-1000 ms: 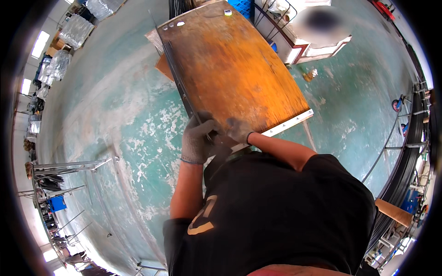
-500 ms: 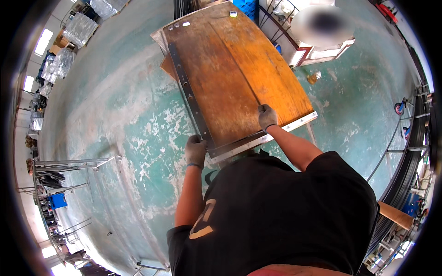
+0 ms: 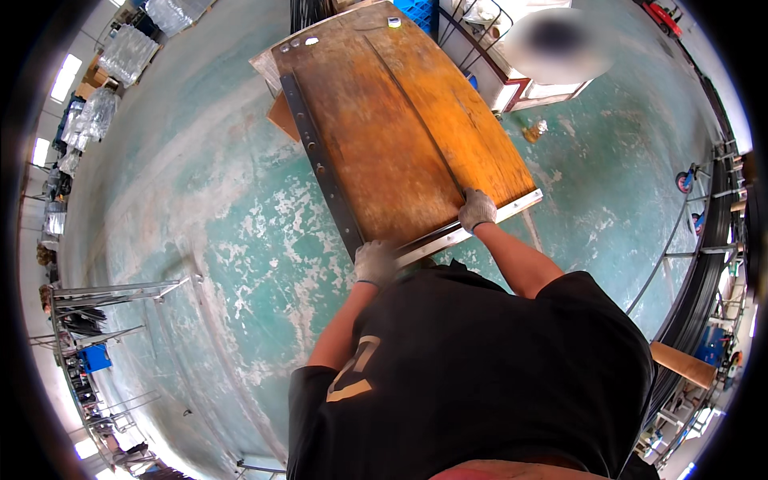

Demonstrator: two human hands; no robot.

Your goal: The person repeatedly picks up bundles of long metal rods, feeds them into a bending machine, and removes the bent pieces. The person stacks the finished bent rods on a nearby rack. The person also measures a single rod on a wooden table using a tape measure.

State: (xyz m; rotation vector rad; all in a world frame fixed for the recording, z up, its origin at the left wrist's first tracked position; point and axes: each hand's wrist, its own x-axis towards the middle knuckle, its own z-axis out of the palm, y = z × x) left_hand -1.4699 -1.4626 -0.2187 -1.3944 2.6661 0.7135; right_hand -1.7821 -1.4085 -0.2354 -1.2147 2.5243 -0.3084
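I have 2 gloved hands in view at the near end of the table (image 3: 492, 144). The thing in work is a thin dark rod (image 3: 437, 144), lying lengthwise on the wood, right of the middle. Its far end is near the far edge; its near end runs under my right hand (image 3: 478, 210).

The right fingers are curled in around that near end, with no gap I can make out. My left hand (image 3: 374, 262) is at the near left corner, where the dark rail (image 3: 333, 190) meets the pale rail (image 3: 516, 203). It is blurred, so I cannot tell how far its fingers are spread or whether they grip anything.

I judge the rod light for its length, but long and slim enough to flex or whip at the far end. It looks like metal or hard plastic, so I expect it to be firm, hardly fragile, and a bit slick through knit gloves. A pinch at the near end should do for sliding or turning it flat on the wood; to lift it level, I would take it nearer the middle or with 2 well-spaced grips.
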